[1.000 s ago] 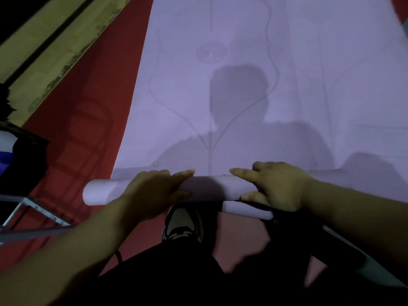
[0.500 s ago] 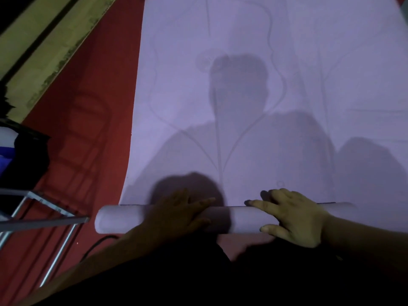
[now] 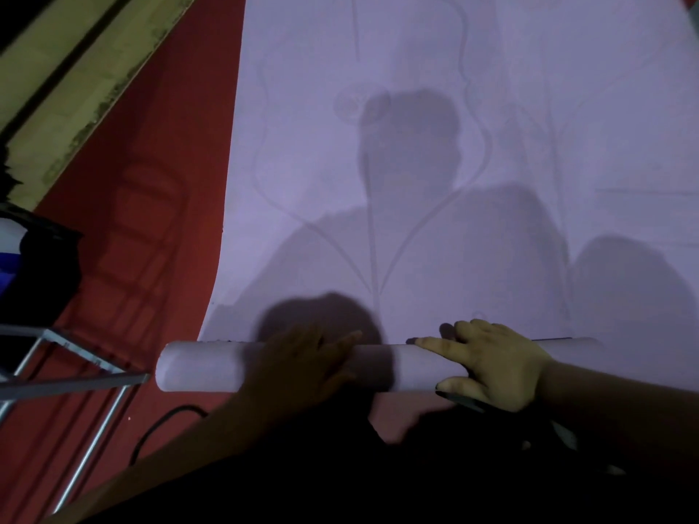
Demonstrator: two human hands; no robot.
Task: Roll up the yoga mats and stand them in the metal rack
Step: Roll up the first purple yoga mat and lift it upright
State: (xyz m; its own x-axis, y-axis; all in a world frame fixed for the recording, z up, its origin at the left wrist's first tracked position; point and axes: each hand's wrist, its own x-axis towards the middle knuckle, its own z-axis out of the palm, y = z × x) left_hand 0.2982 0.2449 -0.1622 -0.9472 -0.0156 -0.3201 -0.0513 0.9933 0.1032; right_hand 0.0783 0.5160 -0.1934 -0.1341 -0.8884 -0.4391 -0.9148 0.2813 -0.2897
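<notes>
A: Since the mat (image 3: pixel 416 126) is rolled only at its near end, what makes this step go well?

B: Even pressure. The roll (image 3: pixel 200 366) lies crosswise on the floor just in front of the person, and most of the mat lies flat beyond it. I judge the 2 hands should push forward together, so neither end runs ahead and the roll does not cone.

A: How do the hands sit?

B: The left hand (image 3: pixel 302 366) lies in shadow on top of the roll, fingers stretched out flat, pinching nothing. The right hand (image 3: pixel 491 363) presses down too, fingers spread over the top, thumb against the near side.

A: And the mat itself?

B: Pale lilac, smooth, with faint curved lines and 1 round emblem printed on it. The roll looks tight, its left end flush. I expect it springs open if released.

A: What lies around it?

B: Red floor (image 3: pixel 151 183), a dark cable (image 3: pixel 162 421), and a metal frame (image 3: pixel 75 380) just beside the roll's left end, probably the rack.
</notes>
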